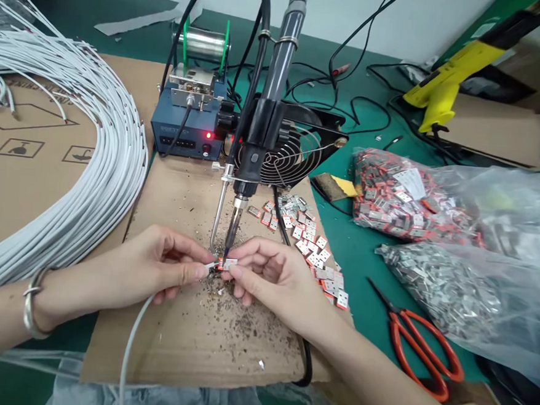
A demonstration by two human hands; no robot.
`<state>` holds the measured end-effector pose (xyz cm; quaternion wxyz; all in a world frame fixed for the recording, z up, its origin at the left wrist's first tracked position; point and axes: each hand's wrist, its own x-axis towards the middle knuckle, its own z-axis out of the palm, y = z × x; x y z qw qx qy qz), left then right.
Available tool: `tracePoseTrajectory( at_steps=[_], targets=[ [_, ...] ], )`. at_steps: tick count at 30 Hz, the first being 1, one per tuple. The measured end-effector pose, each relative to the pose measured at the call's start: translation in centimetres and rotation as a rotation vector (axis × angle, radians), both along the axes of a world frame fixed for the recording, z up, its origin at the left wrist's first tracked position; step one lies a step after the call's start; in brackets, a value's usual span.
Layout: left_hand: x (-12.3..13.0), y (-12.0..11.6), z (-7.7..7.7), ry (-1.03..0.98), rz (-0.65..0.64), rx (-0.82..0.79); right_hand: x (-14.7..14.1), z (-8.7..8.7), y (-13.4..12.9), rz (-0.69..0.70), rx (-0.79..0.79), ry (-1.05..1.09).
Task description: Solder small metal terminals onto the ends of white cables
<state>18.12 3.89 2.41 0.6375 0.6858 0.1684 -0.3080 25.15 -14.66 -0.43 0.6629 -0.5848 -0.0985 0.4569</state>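
Observation:
Between finger and thumb, my left hand (168, 266) pinches the end of a white cable (132, 335), which hangs down past the cardboard's front edge. My right hand (269, 273) holds a small orange-and-silver connector (230, 263) against that cable end. The tip of an upright soldering iron (249, 158), clamped in a stand, comes down where cable and connector meet. A thin metal feed tube (220, 211) curves down beside the tip. Just right of my right hand, several loose connectors (311, 236) lie on the cardboard sheet (158, 349).
A large white cable coil (120, 155) lies at left. Behind stand a blue solder feeder (187, 123), a solder spool (206, 44) and a fan (296, 155). At right are a bag of connectors (390, 198), a bag of metal shells (444, 289), orange-handled scissors (419, 345) and a yellow tool (454, 79).

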Motion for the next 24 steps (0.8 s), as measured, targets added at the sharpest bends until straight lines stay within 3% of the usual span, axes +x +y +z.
tracePoseTrajectory(
  at_steps=[13,24],
  targets=[
    [0.07,-0.03,0.46,-0.005,0.006,-0.004,-0.05,0.18,0.12,-0.021,-0.017,-0.033],
    [-0.18,0.17,-0.13,-0.007,0.036,-0.027,-0.06,0.5,0.01,-0.026,-0.027,-0.037]
  ],
)
